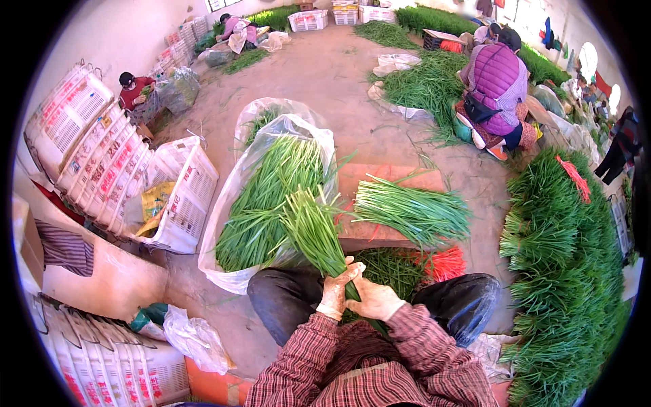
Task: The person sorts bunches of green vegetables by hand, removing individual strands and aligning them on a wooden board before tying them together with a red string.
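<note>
My left hand [338,291] and my right hand [375,299] meet between my knees, both closed around one bundle of chive-like green stalks [316,229]. Its paler cut ends point up and away from me, and its leaves run down under my hands towards my lap. Beyond the bundle, on the left, lies a clear plastic sheet [213,264] heaped with loose stalks [277,188]. To the right, a pile of laid-out stalks [407,208] rests on a low wooden board [376,234]. Red ties [445,264] lie below the board's front edge, beside loose leaf scraps [386,267].
Tied bundles [559,274] stand in a thick row on my right. Stacked white plastic crates [101,152] rise on the left, with more crates [112,356] nearer me. A person in a purple vest [496,76] sits ahead on the right by a green heap [422,81].
</note>
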A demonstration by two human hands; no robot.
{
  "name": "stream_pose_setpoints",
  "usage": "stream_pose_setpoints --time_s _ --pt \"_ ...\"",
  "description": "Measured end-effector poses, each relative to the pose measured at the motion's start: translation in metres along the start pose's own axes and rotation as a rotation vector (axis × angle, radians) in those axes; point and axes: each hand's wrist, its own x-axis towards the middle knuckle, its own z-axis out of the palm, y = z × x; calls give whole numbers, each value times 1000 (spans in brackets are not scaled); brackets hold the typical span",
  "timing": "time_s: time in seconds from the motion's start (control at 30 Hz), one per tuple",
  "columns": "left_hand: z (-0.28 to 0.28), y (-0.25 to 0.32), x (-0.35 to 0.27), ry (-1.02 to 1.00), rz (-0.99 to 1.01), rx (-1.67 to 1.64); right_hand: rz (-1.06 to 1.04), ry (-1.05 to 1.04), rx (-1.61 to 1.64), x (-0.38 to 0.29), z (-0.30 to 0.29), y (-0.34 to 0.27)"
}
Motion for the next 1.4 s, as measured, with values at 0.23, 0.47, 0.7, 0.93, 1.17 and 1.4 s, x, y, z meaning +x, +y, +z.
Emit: stream_pose_setpoints --time_s 0.23,0.47,0.7,0.93,1.17,1.4 --pt "3 37 -36 -298 90 337 21 -304 808 -24 -17 57" --pt "10 59 -85 -485 181 1104 -223 60 1694 3 -13 9" --pt "-8 71 -102 -743 599 1312 -346 273 2004 11 -47 27" --pt "-14 85 -122 -611 -385 886 -555 436 1925 6 -100 20" --pt "-7 81 -134 -586 -99 1157 -342 417 1723 14 -128 61" --pt "-14 82 -153 -445 128 1266 -234 785 1498 -2 -183 97"
